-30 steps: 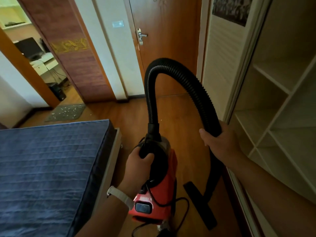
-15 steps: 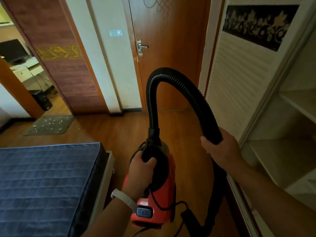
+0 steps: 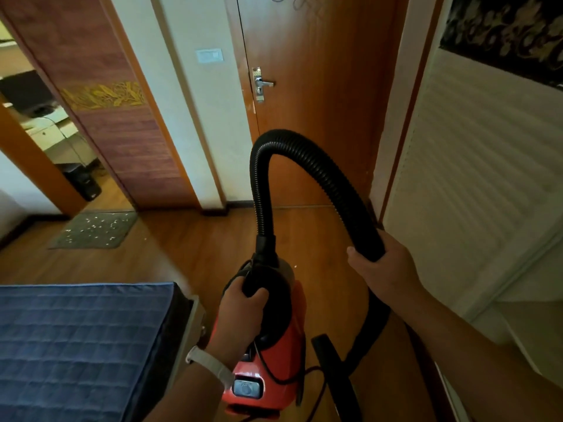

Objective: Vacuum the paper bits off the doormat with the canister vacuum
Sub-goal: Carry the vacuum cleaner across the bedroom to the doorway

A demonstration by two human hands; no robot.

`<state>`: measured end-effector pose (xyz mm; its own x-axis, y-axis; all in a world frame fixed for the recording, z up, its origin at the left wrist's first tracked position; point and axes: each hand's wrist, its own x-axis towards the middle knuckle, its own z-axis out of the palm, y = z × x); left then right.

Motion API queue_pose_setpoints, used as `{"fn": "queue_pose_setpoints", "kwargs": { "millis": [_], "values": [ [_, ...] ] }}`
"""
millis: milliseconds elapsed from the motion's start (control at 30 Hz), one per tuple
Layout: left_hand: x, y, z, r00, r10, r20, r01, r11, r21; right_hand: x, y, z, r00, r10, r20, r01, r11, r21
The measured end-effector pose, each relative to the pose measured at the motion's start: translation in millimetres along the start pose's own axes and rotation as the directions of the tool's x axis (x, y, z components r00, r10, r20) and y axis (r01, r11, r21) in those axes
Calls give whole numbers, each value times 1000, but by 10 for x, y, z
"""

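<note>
Red canister vacuum [image 3: 274, 360] looks carried off the floor by the left hand [image 3: 240, 312], fingers curled round its black top handle. Right hand [image 3: 380, 269] is wrapped round the black hose [image 3: 304, 153]. Versus a second ago, the bed [image 3: 76, 345] has dropped lower in frame and the doormat [image 3: 94, 229] at middle left shows bigger, so the person is walking over. That's the carry step; no suction yet, by my read. Paper bits [image 3: 97, 225] lie scattered on the mat, untouched. Nozzle [image 3: 332, 367] dangles at bottom right, well apart from the mat. The bed corner sits between person and mat and needs skirting. Closed wooden door [image 3: 320, 86] ahead, white wardrobe [image 3: 472, 178] at right.
</note>
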<state>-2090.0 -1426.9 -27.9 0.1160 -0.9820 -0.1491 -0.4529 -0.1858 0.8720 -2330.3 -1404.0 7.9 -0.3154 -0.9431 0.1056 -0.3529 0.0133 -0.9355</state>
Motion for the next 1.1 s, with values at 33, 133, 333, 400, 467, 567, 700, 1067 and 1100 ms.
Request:
{"fn": "queue_pose_setpoints", "kwargs": {
  "millis": [33,133,333,400,467,567,700,1067,1100],
  "values": [
    [165,39,73,1000,-18,-13,18,1000,1,217,48,26,1000,3,18,-3,1000,3],
    [650,231,283,997,-65,-33,65,998,11,901,138,71,997,15,72,-16,1000,17],
    [1541,662,526,985,-65,-162,69,997,20,2108,133,92,985,6,172,-11,1000,26],
    [1761,763,549,979,-63,-194,68,997,18,2411,89,170,979,-7,205,0,999,37],
    [1974,845,530,970,-64,-233,66,998,1,2652,52,286,971,-33,237,23,999,45],
    [2357,892,486,954,-91,-285,93,996,-7,3032,7,471,959,-45,281,40,999,24],
    [2880,789,416,944,-152,-292,155,988,-16,3594,-17,831,944,-49,326,52,999,0],
    [5039,563,-133,940,-208,-271,191,978,-86,5280,-247,2379,922,-36,387,73,994,-81],
    [5231,591,-231,941,-194,-276,176,980,-89,5425,-330,2533,923,-46,381,81,994,-75]
  ]
}}
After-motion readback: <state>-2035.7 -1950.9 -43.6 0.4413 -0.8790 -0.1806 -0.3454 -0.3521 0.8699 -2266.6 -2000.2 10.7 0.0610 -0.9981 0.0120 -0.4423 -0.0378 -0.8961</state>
